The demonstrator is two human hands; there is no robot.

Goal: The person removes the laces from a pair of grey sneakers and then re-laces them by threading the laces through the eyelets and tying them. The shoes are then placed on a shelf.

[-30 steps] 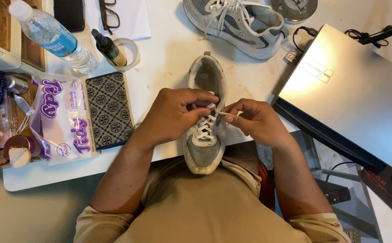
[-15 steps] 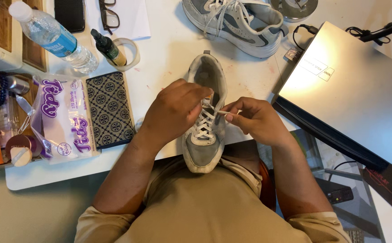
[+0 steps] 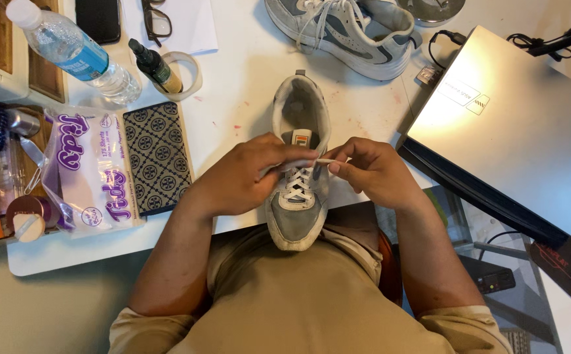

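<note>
Grey sneaker (image 3: pixel 298 190) lies at the middle of what we see, its toe at six o'clock hanging over the near edge of the white tabletop (image 3: pixel 246 85) and its open heel at twelve. White laces (image 3: pixel 298 185) cross its front in a ladder.

Our left hand (image 3: pixel 246 177) comes in from nine o'clock and rests over the left side of the shoe; its grip is closed, thumb and forefinger pinched on the lace at the top eyelets. Our right hand (image 3: pixel 370 174) comes in from three o'clock, its grip also closed, fingertips pinching the thin white lace end (image 3: pixel 325 161) that runs level between the two hands. The two hands are near each other and meet just below the tongue label.

At twelve o'clock, well apart from the shoe we hold, a second grey sneaker (image 3: pixel 344 33) lies on its side, fully laced. At two to three o'clock sits a closed silver laptop (image 3: pixel 515 124), tilted across the corner of the tabletop. At nine o'clock, just beside our left wrist, lies a dark patterned wallet (image 3: pixel 157 157), and next to it a purple-and-white tissue packet (image 3: pixel 92 170). At ten to eleven o'clock lie a clear water bottle (image 3: pixel 69 49) with a blue label, a small dark dropper bottle (image 3: pixel 157 67) resting across a roll of clear tape (image 3: pixel 190 75), and black glasses (image 3: pixel 156 18) on a sheet of paper.
</note>
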